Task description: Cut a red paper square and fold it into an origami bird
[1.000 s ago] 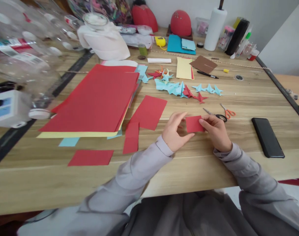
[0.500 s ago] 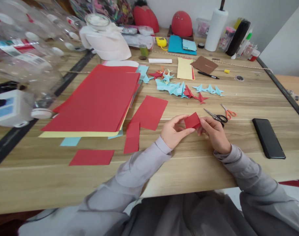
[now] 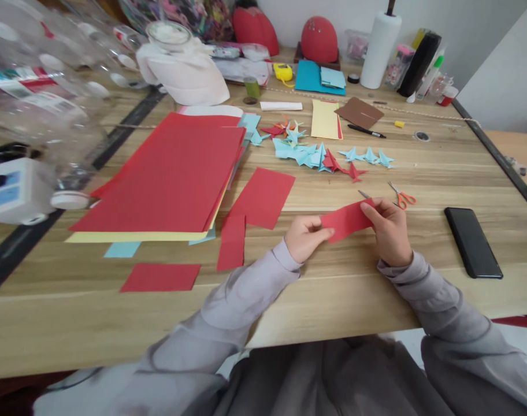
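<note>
Between my hands a red paper strip point(image 3: 348, 221) is stretched out above the table, slightly tilted up to the right. My left hand point(image 3: 305, 236) pinches its left end, thumb on top. At the other end my right hand point(image 3: 390, 230) grips it between thumb and fingers. Behind the right hand lies a pair of black-handled scissors point(image 3: 364, 195), mostly hidden, beside orange-handled scissors point(image 3: 403, 197). Left of my hands lie a larger red paper piece point(image 3: 266, 196), a narrow red piece point(image 3: 232, 245) and a red rectangle point(image 3: 160, 277).
A stack of red sheets point(image 3: 168, 173) lies at left, near clear plastic bottles point(image 3: 68, 144). Folded blue paper cranes point(image 3: 304, 155) and red ones sit beyond my hands. A black phone point(image 3: 472, 242) rests at right. A pen point(image 3: 366, 131) and brown card point(image 3: 359, 112) lie farther back.
The red paper, folded into a small piece before, is now opened into a longer strip. My right hand has moved slightly right, covering more of the black-handled scissors.
</note>
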